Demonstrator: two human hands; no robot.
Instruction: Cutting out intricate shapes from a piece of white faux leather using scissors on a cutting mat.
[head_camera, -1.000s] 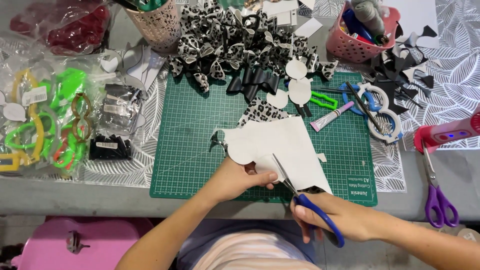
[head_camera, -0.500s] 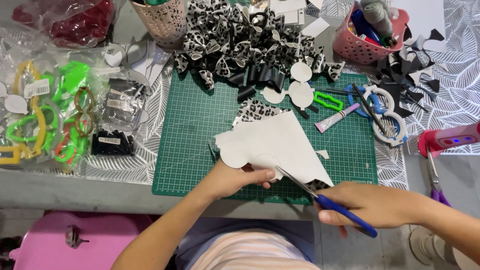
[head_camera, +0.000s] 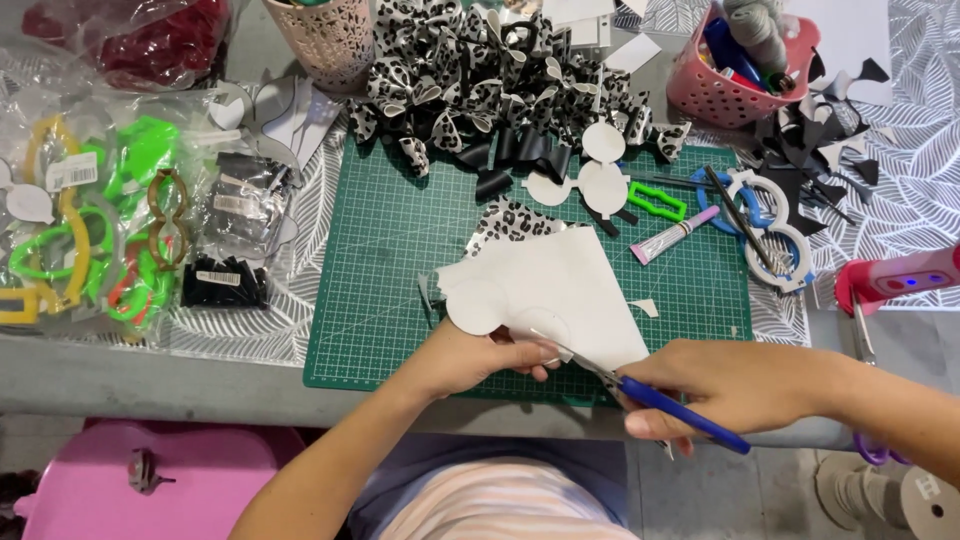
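— White sheet (head_camera: 560, 290), is it paper or fabric backing?

— Hard to tell, but it lies low in the middle of the frame, on the green cutting mat (head_camera: 400, 260), with a leopard-print corner poking out at its upper edge.

— Who holds it?

— The left hand (head_camera: 470, 360) does, fingers curled and pinching the sheet's lower edge, thumb on top. The right hand (head_camera: 720, 385) grips the blue-handled scissors (head_camera: 640, 385), fingers closed through the loops. The blades are slightly parted and reach into the sheet near a pencilled circle.

— What sits above the mat?

— A heap of black and leopard-print bows (head_camera: 480, 80) along the upper centre, a few white round cut-outs (head_camera: 603, 185) beside it.

— And to the right?

— A pink basket (head_camera: 720, 95) in the upper right, a green buckle shape (head_camera: 657, 200), a small glue tube (head_camera: 675, 235), and blue-and-white rings (head_camera: 770, 215) on the mat's right edge. A pink glue gun (head_camera: 900, 280) lies at the far right.

— Left side?

— Clear bags of green and yellow plastic frames (head_camera: 80, 230) fill the left of the frame.
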